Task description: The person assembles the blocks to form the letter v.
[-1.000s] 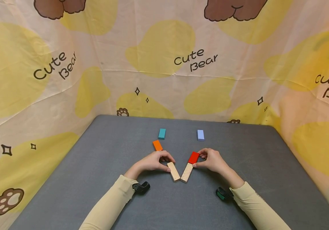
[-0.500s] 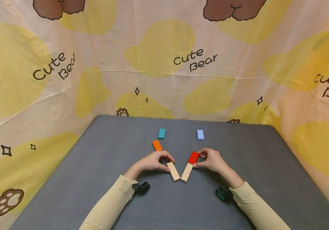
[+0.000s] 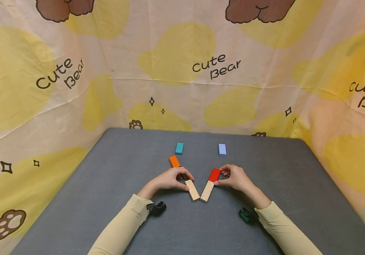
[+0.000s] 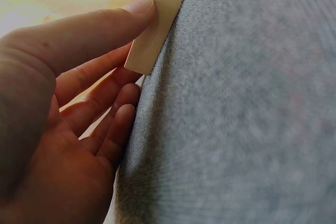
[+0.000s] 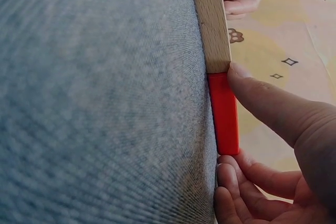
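Two plain wooden blocks lie on the table in a V in the head view, their near ends almost meeting. My left hand [image 3: 171, 178] pinches the left wooden block [image 3: 192, 190]. Its thumb presses the block's side in the left wrist view, fingers partly hidden beyond. A red block [image 3: 214, 175] sits against the far end of the right wooden block [image 3: 207, 191], in line with it. My right hand [image 3: 236, 178] holds the red block [image 5: 224, 114]; the thumb lies by the joint with the wood, and the fingertips are at the red block's other end.
An orange block [image 3: 174, 161] lies just beyond the left hand, partly covered by it. Farther back are a teal block [image 3: 179, 148] and a light blue block [image 3: 222, 149]. The grey table [image 3: 131, 152] meets a patterned cloth [image 3: 176, 95] behind.
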The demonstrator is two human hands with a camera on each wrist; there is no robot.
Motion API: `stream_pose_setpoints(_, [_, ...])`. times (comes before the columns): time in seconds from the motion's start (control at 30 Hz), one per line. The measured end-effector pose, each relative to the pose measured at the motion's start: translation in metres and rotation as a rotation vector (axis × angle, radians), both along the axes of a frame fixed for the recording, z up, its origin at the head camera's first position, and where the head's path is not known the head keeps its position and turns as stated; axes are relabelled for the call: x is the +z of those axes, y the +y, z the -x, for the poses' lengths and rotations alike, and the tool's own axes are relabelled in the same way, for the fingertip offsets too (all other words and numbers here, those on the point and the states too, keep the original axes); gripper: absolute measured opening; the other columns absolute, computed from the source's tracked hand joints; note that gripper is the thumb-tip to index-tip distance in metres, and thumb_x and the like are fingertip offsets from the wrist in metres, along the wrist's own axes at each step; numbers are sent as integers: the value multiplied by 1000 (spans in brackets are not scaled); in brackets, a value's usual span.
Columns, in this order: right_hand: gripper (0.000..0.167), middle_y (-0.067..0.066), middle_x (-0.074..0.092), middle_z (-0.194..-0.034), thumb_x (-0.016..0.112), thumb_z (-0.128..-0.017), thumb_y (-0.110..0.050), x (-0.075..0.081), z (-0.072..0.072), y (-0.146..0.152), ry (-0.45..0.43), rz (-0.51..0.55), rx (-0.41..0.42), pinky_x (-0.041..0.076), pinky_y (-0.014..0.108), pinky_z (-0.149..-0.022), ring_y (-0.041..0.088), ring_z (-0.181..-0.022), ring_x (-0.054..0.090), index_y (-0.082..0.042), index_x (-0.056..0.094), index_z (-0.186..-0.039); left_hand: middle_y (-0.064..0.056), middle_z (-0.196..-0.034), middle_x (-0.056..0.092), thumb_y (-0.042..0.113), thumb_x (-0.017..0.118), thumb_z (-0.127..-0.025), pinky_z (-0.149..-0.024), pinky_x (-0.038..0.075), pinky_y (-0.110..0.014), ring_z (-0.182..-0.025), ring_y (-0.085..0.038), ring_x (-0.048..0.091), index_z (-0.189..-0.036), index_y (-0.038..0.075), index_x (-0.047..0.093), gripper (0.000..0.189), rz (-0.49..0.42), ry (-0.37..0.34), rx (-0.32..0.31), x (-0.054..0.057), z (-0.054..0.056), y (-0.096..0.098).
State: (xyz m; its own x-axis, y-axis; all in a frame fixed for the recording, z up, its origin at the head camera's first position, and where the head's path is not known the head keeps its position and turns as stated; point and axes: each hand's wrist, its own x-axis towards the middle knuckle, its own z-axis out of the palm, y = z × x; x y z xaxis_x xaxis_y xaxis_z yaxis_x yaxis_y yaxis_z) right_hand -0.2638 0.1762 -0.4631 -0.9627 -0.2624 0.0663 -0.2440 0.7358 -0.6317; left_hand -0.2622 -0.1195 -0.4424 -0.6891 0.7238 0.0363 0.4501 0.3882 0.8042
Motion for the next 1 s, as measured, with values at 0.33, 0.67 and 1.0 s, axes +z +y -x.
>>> stream_pose_setpoints(0.33, [58,6,66,-97,86,-66,-35,-1,1,2,-28,9,-10,52,37,-81,17,-87,60,-1,65,-109,-9,-110,64,11,76,-79,-95,44,-44,-105,-30,57,-112,4,66,35,-12,1,6,-1,-1,0])
stream_pose_setpoints(0.67, [56,6,67,-97,84,-69,-36,-1,3,5,-35,34,18,52,35,-80,16,-86,60,-2,66,-109,-8,-112,64,11,76,-79,-95,43,-47,-107,-29,57,-114,6,66,37,-2,3,16,-20,10,-1])
stream_pose_setpoints(1.0, [46,7,69,-96,81,-74,-32,0,5,7,-19,77,20,54,35,-78,17,-85,64,-4,69,-107,6,-108,64,25,79,-78,-92,46,-32,-102,-13,57,-111,21,68,35,11,33,16,-32,18,-4])
